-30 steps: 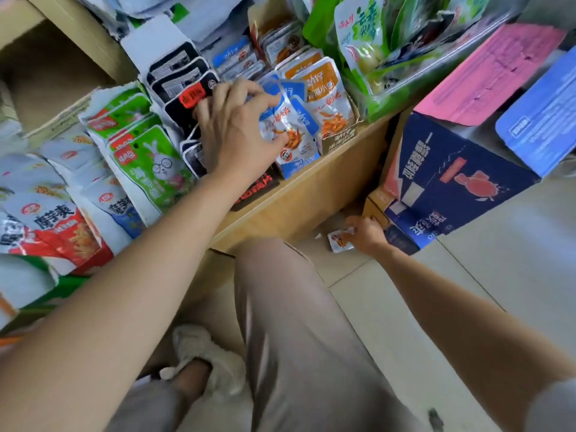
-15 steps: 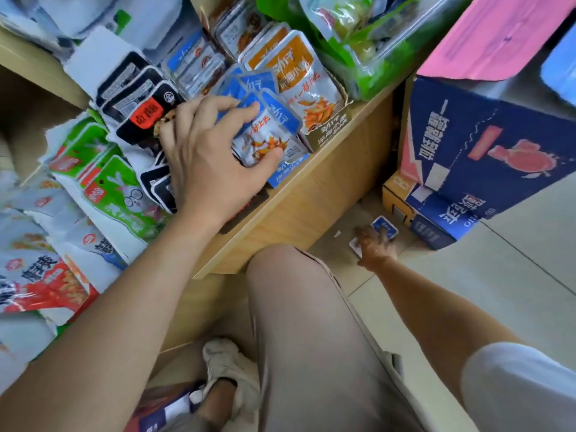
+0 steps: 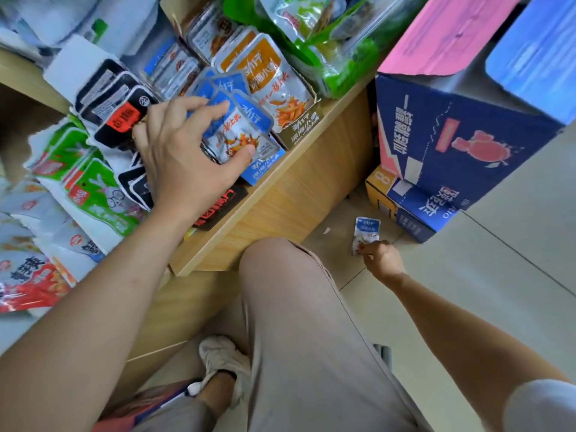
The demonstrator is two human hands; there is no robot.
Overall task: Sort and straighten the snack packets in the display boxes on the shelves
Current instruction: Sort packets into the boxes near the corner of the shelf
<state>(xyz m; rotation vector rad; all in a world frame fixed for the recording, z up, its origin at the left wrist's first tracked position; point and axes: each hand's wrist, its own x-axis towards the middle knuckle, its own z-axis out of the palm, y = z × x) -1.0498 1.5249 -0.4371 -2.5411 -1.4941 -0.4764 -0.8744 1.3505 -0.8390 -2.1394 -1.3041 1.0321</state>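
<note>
My left hand grips a stack of blue snack packets standing in a blue display box on the wooden shelf, fingers over their tops and thumb on the front one. Beside them stand orange packets in a dark box. Down on the floor my right hand pinches the bottom edge of a single blue packet lying on the tiles next to the cartons.
Black packets and green rabbit packets sit left of my hand, red ones further left. Green bags fill the shelf's right end. Stacked blue cartons stand on the floor at right. My knee is between my arms.
My right hand has drawn back a little from the cartons, and the fallen blue packet now shows fully above its fingers. My left hand keeps its hold on the blue stack.
</note>
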